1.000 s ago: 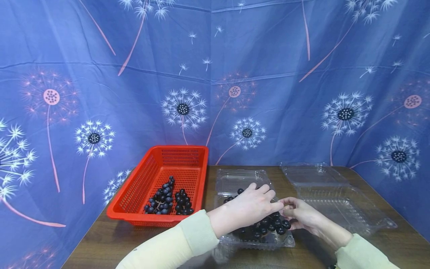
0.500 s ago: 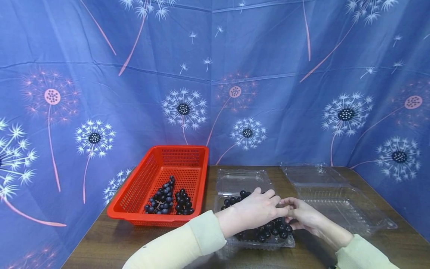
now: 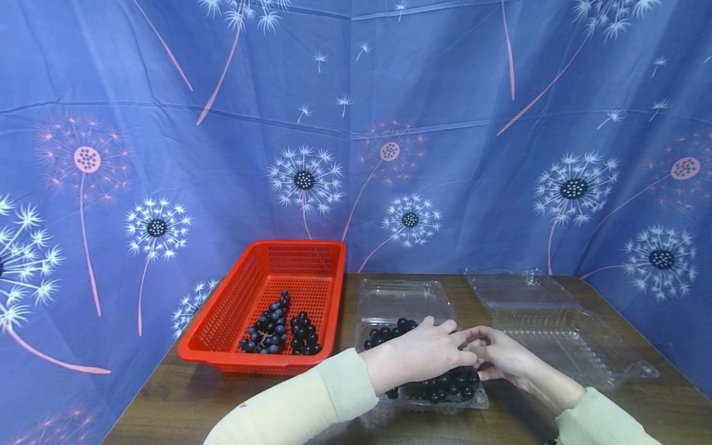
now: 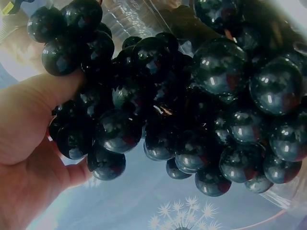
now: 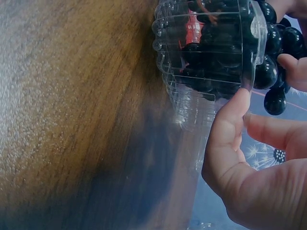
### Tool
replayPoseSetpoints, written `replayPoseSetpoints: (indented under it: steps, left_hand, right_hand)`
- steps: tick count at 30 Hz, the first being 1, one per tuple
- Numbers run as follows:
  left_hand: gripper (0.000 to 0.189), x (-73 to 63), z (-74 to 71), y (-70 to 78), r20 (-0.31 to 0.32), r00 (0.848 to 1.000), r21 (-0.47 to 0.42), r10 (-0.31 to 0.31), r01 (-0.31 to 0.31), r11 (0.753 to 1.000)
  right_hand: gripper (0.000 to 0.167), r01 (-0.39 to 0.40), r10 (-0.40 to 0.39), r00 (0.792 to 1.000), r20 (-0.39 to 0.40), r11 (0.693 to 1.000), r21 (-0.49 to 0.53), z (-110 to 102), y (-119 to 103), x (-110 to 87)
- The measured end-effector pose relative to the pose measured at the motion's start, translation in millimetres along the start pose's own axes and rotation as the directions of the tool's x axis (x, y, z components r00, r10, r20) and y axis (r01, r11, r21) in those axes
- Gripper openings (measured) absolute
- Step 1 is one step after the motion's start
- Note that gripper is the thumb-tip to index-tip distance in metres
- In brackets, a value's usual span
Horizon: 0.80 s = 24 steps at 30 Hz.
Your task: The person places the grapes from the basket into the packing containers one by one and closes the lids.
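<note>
A bunch of black grapes (image 3: 445, 384) lies in and over the small clear plastic clamshell (image 3: 477, 403), whose lid (image 3: 408, 301) is folded back. My left hand (image 3: 425, 353) reaches across it and holds the bunch. In the left wrist view, thumb and fingers (image 4: 38, 103) curl round grapes at one end, and the other grapes (image 4: 158, 100) spread to the right. My right hand (image 3: 507, 357) is at the clamshell's right side. In the right wrist view its fingertips pinch the rim of the clamshell (image 5: 206, 103), just below grapes hanging over the edge (image 5: 266, 72).
On the left, a red basket (image 3: 194, 349) holds two bunches of dark grapes (image 3: 272, 330). A larger clear clamshell (image 3: 578, 346) stands unlidded on the right, its lid laid back. A patterned blue cloth (image 3: 356, 185) hangs behind the wooden table (image 3: 167, 408).
My left hand has moved right and slightly down, closer to the right hand. More grapes show at the clamshell's back left. The right hand has stayed at the rim.
</note>
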<state>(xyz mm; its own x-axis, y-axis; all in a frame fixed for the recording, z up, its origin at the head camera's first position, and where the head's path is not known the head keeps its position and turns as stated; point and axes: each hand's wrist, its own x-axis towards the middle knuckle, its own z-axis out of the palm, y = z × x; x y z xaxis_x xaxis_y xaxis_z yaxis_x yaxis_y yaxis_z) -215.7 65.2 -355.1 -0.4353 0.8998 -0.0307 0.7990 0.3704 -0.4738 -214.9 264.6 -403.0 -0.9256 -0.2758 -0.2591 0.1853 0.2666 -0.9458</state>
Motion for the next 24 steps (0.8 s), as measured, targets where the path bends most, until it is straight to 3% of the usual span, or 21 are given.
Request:
replayPoseSetpoints:
  steps: [13, 24]
  left_hand:
    - [0.043, -2.0, 0.9, 3.0, 0.026, 1.000, 0.017, 0.008, -0.008, 1.000]
    - [0.036, -0.8, 0.5, 2.3, 0.107, 0.994, -0.071, 0.026, -0.018, 0.997]
  right_hand:
    - [0.054, 0.044, -0.047, 0.997, 0.064, 0.998, 0.044, -0.8, -2.2, 1.1]
    - [0.055, 0.049, -0.051, 0.997, 0.061, 0.998, 0.031, 1.5, -2.4, 1.0]
